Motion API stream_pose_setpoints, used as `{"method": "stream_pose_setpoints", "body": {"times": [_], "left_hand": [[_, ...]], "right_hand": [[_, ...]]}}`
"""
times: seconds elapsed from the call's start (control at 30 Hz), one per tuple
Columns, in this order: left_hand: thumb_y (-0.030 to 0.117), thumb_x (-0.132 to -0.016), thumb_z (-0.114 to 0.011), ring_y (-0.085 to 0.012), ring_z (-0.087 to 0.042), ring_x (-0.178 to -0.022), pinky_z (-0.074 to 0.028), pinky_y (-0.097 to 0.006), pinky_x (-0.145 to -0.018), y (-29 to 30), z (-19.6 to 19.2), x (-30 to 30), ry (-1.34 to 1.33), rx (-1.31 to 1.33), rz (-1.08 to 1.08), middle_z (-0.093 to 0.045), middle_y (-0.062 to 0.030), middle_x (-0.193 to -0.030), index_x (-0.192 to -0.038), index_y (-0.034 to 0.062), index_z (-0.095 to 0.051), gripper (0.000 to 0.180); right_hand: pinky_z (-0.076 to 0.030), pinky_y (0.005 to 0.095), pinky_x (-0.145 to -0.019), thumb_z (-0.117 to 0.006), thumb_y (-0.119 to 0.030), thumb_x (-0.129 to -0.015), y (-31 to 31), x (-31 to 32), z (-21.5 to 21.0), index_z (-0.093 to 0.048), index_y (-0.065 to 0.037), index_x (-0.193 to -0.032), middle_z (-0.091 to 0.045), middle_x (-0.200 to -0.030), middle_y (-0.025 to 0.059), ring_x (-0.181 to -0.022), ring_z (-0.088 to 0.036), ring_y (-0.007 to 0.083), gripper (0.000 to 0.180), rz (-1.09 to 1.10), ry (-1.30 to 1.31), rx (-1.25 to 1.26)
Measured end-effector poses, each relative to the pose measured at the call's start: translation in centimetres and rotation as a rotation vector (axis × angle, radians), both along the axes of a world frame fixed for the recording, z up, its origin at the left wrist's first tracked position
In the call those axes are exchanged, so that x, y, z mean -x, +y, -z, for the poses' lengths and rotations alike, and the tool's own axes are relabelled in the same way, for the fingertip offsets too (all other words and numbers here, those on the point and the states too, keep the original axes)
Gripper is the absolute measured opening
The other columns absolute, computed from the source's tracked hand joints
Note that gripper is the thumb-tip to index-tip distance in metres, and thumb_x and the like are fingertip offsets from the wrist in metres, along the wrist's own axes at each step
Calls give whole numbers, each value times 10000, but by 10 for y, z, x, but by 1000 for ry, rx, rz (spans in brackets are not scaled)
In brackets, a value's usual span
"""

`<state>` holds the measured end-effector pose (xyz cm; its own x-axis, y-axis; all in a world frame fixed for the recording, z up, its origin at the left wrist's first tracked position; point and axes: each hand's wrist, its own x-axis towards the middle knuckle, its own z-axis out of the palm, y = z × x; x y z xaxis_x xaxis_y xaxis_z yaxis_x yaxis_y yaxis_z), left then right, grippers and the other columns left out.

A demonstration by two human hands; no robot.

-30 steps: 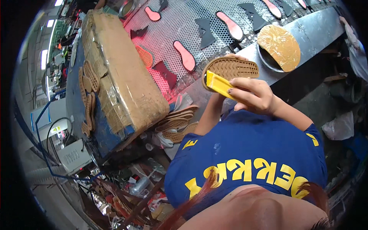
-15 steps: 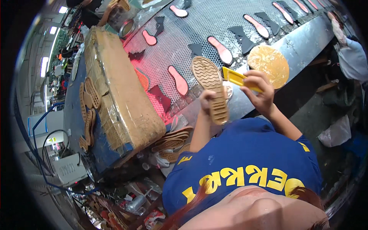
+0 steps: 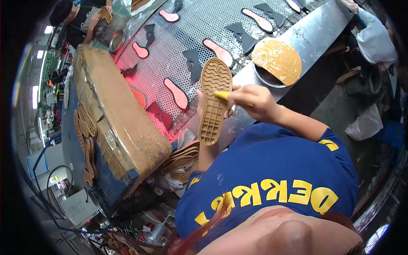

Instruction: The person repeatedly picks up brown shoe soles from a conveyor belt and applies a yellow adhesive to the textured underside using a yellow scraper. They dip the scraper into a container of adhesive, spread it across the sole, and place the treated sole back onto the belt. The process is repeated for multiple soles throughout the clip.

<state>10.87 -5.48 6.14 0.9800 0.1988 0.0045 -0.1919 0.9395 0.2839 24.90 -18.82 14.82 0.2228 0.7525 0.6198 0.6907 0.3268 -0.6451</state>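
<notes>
A tan rubber shoe sole (image 3: pixel 216 114) stands nearly upright before me, its wavy and gridded tread toward the camera. My left hand (image 3: pixel 200 104) grips it from behind around its middle, with fingers showing at both edges. Closed around a small yellow plastic tool (image 3: pixel 221 94), my right hand (image 3: pixel 256 102) holds the tip against the tread near the sole's middle. Most of the tool is hidden by the fingers, and its kind is unclear.
Pink insoles (image 3: pixel 176 93) and dark fabric pieces (image 3: pixel 193 63) lie on a mesh conveyor (image 3: pixel 159 53). A tan disc (image 3: pixel 278 59) partly covers a round pan at its metal edge. A taped cardboard box (image 3: pixel 123 110) stands left, beside more soles (image 3: pixel 87 123). Another person (image 3: pixel 80 25) works far left.
The sole has turned so its tread faces the camera more squarely. My right hand has moved left, bringing the yellow tool onto the tread. The view has shifted, showing more of the other person.
</notes>
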Motion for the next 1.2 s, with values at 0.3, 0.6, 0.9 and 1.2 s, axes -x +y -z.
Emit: {"method": "stream_pose_setpoints", "body": {"times": [0.3, 0.6, 0.9, 1.2], "left_hand": [[712, -905, -329, -244, -631, -617, -519, -314, -476, -9, 1, -8, -3, -30, 8, -433, -407, -1278, -1449, -32, -247, 924], [728, -899, -313, -234, -558, -498, -480, -317, -432, -14, 2, -6, -26, 81, -57, -433, -387, -1306, -1433, -13, -279, 914], [718, -899, -340, -267, -572, -643, -467, -360, -492, -16, 11, -13, 101, 205, -177, -418, -334, -1374, -1471, 73, -271, 864], [678, -925, -320, -327, -644, -899, -559, -426, -746, -9, 66, -8, 182, 223, -326, -536, -272, -1262, -1388, 10, -352, 813]], "right_hand": [[-483, 323, -629, -685, 49, -781, 8, -7, 5, -698, -38, -994, -628, -755, 96, -684, -620, 236, 230, 88, 69, 29], [-530, 301, -701, -656, 1, -827, 25, -21, 22, -692, -30, -1007, -699, -892, 112, -803, -688, 218, 186, 235, 325, 177], [-494, 297, -676, -627, 47, -832, 6, 23, 18, -688, -24, -1007, -651, -802, 99, -732, -639, 183, 199, -40, 344, 310], [-514, 282, -848, -564, -87, -967, -12, -43, 47, -625, 35, -1128, -648, -1050, 118, -936, -630, 155, 210, 195, 891, -48]]}}
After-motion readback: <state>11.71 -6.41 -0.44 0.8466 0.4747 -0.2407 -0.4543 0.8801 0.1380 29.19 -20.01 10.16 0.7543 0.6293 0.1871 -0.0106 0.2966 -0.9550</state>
